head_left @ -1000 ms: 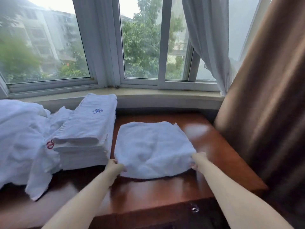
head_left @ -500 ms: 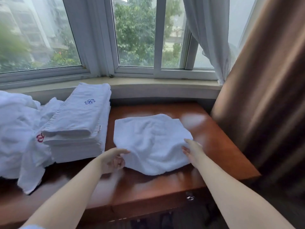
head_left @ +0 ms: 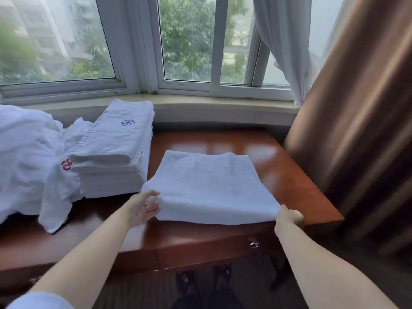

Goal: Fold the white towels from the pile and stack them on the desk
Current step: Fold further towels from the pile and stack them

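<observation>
**Both hands at the near corners of a folded towel, stack waiting to the left**

The folded towel lies flat on the desk, its long axis running left to right across the person's front, its near edge hanging just inside the desk's front edge. The left hand grips the near left corner, thumb on top and fingers curled beneath the cloth. The right hand holds the near right corner; its fingers are tucked under the towel and hidden, so how tightly they close cannot be told for certain, though the cloth lifts slightly there as if pinched.

The stack of folded towels stands just beside the towel's left edge, nearly touching, and nearer the left hand. Any transfer onto it would probably travel leftward and up, over the stack's near right corner. Beyond the stack, the unfolded pile sprawls at the far left, one loose towel draping down toward the desk front. The brown curtain hangs close on the right, and the windowsill runs behind.
</observation>
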`<state>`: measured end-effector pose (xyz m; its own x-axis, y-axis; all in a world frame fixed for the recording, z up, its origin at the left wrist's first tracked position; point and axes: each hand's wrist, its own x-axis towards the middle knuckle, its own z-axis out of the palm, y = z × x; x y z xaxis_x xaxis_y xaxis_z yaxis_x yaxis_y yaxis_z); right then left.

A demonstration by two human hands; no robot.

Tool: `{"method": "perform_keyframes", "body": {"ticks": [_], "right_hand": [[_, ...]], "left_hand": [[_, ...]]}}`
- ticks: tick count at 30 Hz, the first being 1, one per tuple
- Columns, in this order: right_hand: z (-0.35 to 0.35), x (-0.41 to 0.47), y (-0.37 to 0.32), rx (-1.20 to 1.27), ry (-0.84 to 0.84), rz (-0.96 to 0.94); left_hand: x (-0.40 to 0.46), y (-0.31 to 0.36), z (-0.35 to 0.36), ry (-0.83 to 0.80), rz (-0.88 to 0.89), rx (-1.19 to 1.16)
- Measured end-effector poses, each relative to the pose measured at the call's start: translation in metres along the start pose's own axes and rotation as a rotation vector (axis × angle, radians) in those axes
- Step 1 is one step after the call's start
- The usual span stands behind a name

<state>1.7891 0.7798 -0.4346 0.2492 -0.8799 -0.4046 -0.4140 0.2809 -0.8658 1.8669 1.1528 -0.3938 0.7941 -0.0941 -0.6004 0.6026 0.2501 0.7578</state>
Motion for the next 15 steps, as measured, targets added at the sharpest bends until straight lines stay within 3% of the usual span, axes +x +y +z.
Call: {"method": "perform_keyframes", "body": {"ticks": [2, 4, 7, 10, 12, 15], "right_hand": [[-0.001, -0.004, 0.000, -0.162, -0.108, -0.021], [0.001, -0.010, -0.001, -0.361, -0.208, -0.084], [0.003, -0.021, -0.005, -0.432, -0.289, -0.264], [-0.003, -0.026, -0.009, -0.317, -0.150, -0.438], [-0.012, -0.020, -0.008, -0.309, -0.080, -0.421], [-0.024, -0.002, 0.001, -0.506, -0.080, -0.216]], "left_hand": [[-0.003, -0.002, -0.007, -0.012, -0.037, 0.353], [-0.007, 0.001, -0.010, -0.151, -0.095, 0.535], [-0.012, 0.008, -0.009, -0.338, -0.095, 0.556], [-0.009, 0.008, -0.009, -0.311, 0.021, 0.447], [-0.008, 0.005, -0.016, -0.273, 0.043, 0.441], [-0.007, -0.001, -0.031, -0.254, -0.018, 0.507]]}}
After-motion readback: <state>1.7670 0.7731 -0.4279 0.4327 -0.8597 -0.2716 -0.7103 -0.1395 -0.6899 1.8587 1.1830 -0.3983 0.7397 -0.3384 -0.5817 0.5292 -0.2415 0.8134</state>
